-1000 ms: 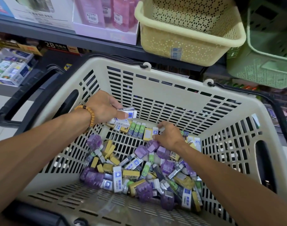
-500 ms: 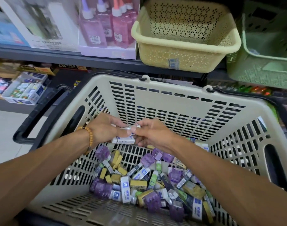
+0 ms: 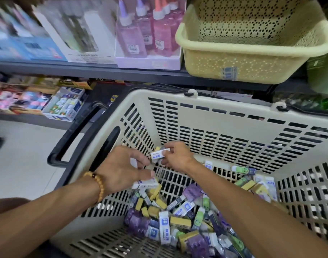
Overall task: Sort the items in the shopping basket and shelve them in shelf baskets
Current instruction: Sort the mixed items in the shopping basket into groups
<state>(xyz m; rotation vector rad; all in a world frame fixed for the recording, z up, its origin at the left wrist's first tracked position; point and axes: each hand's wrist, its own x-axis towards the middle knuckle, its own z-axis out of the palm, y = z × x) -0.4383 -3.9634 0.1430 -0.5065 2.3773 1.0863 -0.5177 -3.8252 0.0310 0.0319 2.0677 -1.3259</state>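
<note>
We are pinching a white eraser with our right hand near the far wall of the basket. Our left hand is gripping more white erasers. The remaining pile is lying along the basket's near right corner.

1 head-worn view, forward and down, close above shopping basket, shelf just beyond.

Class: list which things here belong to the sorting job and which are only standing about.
Job: shopping basket; loose erasers; white erasers held in left hand and right hand; yellow shelf basket.
Standing about: glue bottles; boxed goods.
</note>
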